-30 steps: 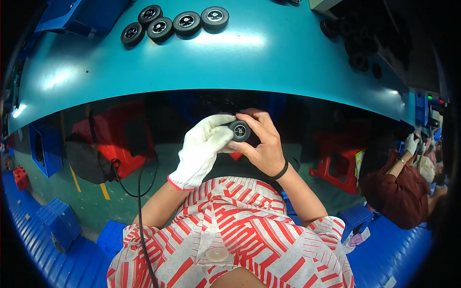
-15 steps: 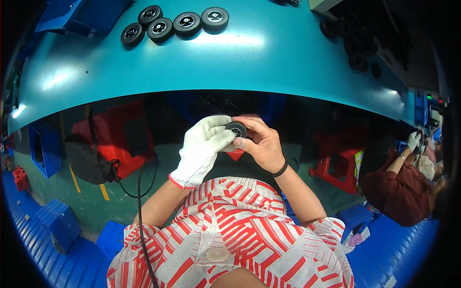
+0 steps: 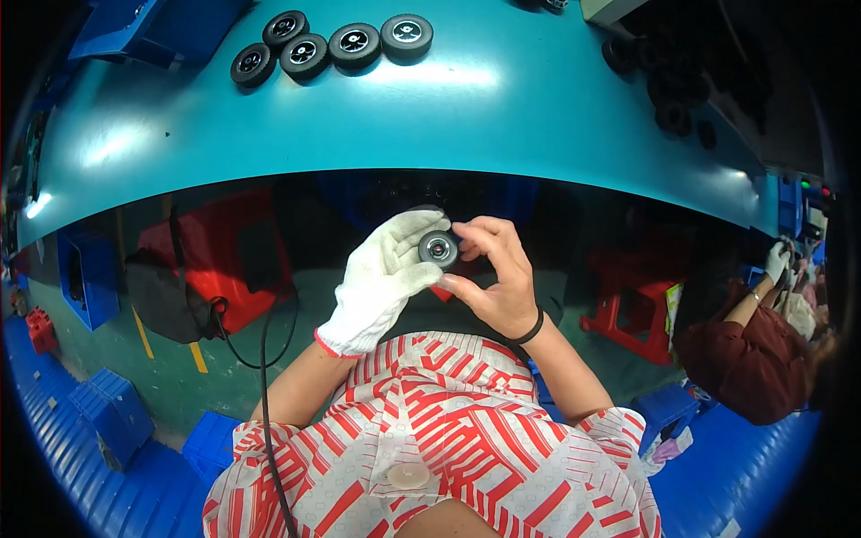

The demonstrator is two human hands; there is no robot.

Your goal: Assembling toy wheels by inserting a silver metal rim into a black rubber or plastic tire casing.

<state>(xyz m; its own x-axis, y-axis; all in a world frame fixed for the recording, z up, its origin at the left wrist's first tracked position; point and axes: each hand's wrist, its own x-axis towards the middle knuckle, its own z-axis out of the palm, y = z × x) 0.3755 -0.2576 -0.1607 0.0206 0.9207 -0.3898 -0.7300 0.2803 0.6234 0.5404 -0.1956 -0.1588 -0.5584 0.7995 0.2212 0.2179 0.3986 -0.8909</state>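
Observation:
A small black wheel [image 3: 439, 250] with a silver-ringed hub is held up between my hands, just off the table's near edge. My left hand [image 3: 387, 272], in a white knitted glove with a red cuff, grips the wheel from the left, thumb below and fingers behind. On the other side my bare right hand [image 3: 504, 280] has its fingertips at the wheel's upper right rim. Its thumb tip is near the glove's thumb, below the wheel. The wheel's hub face is turned up toward me; its back is hidden.
Several finished-looking wheels [image 3: 354, 46] lie on the teal table [image 3: 404, 125]. Dark tyres [image 3: 673, 90] are piled at the right. A blue bin [image 3: 152, 31] stands far left. Red stools [image 3: 628, 305] flank me, a cable [image 3: 266, 403] hangs at my left, and a co-worker [image 3: 749, 359] sits at right.
The wheel has been turned between my fingers, so another hub face with a silver ring shows. My right fingers and thumb have spread wider around its edge.

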